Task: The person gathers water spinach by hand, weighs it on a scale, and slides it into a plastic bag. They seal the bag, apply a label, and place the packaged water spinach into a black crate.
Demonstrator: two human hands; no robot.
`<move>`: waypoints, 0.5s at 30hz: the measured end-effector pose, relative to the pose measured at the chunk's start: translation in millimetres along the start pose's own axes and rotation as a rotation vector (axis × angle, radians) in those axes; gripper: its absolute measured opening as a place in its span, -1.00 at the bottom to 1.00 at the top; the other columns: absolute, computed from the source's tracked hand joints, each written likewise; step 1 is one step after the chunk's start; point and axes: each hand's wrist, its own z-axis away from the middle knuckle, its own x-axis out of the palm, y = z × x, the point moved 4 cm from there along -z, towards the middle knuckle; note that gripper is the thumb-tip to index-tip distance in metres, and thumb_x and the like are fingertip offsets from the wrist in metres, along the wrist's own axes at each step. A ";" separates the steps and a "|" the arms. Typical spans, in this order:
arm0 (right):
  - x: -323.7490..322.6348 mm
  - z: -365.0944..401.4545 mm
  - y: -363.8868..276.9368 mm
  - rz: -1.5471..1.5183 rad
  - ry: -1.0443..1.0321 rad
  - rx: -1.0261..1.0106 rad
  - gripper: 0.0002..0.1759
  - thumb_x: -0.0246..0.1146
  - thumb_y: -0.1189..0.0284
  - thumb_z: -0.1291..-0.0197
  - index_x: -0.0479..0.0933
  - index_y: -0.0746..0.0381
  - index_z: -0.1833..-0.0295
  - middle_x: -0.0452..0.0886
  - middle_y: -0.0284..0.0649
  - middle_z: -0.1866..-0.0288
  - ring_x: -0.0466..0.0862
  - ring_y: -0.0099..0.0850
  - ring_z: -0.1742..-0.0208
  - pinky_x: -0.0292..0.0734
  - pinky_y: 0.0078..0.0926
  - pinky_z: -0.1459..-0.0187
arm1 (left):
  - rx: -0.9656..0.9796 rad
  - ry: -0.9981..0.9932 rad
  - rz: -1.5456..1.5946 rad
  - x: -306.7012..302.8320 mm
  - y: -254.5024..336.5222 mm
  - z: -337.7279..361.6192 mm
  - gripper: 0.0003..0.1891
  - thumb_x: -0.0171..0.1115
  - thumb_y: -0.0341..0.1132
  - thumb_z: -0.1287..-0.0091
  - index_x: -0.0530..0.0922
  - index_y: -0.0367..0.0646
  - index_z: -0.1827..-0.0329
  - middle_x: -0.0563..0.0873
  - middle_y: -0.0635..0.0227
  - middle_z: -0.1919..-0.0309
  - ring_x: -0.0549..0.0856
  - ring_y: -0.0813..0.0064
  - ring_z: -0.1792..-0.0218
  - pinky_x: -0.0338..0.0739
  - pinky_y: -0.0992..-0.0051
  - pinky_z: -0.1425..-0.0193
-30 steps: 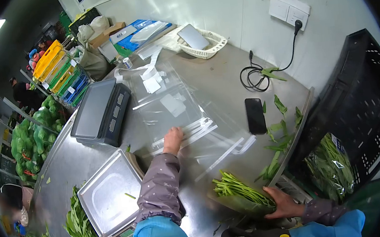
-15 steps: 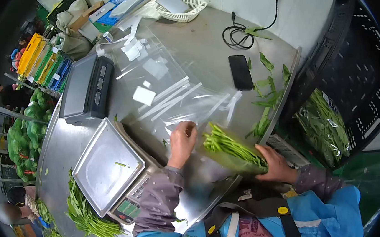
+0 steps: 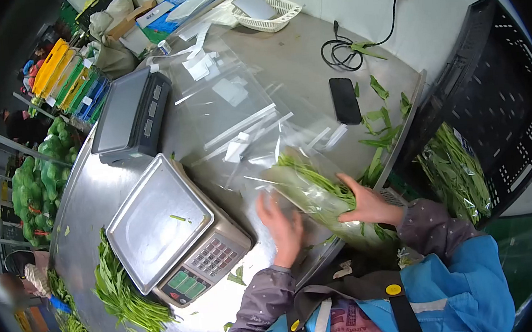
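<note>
A bunch of green leafy stems (image 3: 310, 173) lies in a clear plastic bag (image 3: 321, 207), with the cut ends pointing away from me. My right hand (image 3: 367, 202) grips the bagged greens from the right side, thumb on top. To the left of the bag is my left hand (image 3: 282, 230), fingers apart and slightly blurred, holding nothing. Flat clear bags (image 3: 231, 105) with white strips are spread on the metal table just beyond. Left of my left hand stands a weighing scale (image 3: 159, 224) with a bit of stem on its pan.
A second scale (image 3: 130, 118) stands farther back. Loose greens (image 3: 124, 288) lie at the left. A phone (image 3: 345, 101), a black cable (image 3: 342, 55) and stray leaves (image 3: 382, 123) lie at the right. A black crate (image 3: 484, 106) holding packed greens stands beyond the table edge.
The greens now show inside the clear bag, shifted slightly in my right hand. My left hand has come down toward me, and its curled fingers have spread. The view has shifted slightly.
</note>
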 end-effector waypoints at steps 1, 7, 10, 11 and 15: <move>4.1 -6.6 -6.4 -0.054 -0.049 -0.029 0.09 0.42 0.25 0.21 -0.06 0.21 -0.42 0.25 0.12 -0.29 0.31 -0.05 -0.29 0.22 -0.30 -0.25 | -0.377 0.068 0.375 17.1 -28.1 13.3 -0.61 0.09 -0.55 -0.11 0.44 -0.29 -0.06 0.50 0.07 -0.01 0.51 0.23 0.00 0.37 0.36 -0.09; 23.4 -63.5 -37.2 -0.218 -0.045 -0.095 0.09 0.42 0.29 0.14 -0.10 0.30 -0.43 0.13 0.09 -0.38 0.16 -0.16 -0.39 0.07 -0.38 -0.34 | -0.939 -0.926 1.125 36.2 -28.9 37.7 -0.64 -0.01 -0.49 -0.28 0.37 -0.41 -0.14 0.61 0.14 0.07 0.59 0.39 0.10 0.46 0.51 -0.03; 28.9 -64.5 -41.6 -0.233 -0.082 -0.193 0.03 0.37 0.32 0.06 -0.12 0.29 -0.43 0.03 0.06 -0.42 0.05 -0.19 -0.44 -0.02 -0.37 -0.38 | -0.894 -0.848 1.148 30.6 -50.1 43.1 -0.67 -0.04 -0.51 -0.29 0.38 -0.33 -0.13 0.61 0.31 0.17 0.58 0.53 0.16 0.48 0.56 0.06; 28.9 -59.4 -33.9 -0.229 -0.088 -0.196 0.03 0.37 0.32 0.06 -0.12 0.29 -0.43 0.03 0.06 -0.42 0.05 -0.19 -0.44 -0.02 -0.37 -0.38 | -0.898 -0.840 1.151 28.9 -58.5 49.9 -0.67 -0.04 -0.51 -0.29 0.38 -0.33 -0.13 0.61 0.31 0.17 0.58 0.53 0.16 0.48 0.56 0.06; 31.2 -22.2 8.1 -0.356 -0.221 -0.238 -0.13 0.25 0.31 -0.08 -0.07 0.28 -0.41 0.31 0.04 -0.24 0.40 -0.22 -0.19 0.29 -0.40 -0.18 | -0.894 -0.447 0.999 14.8 -85.9 83.0 -0.56 -0.08 -0.57 -0.22 0.28 -0.32 -0.21 0.64 0.16 0.24 0.63 0.40 0.31 0.53 0.45 0.25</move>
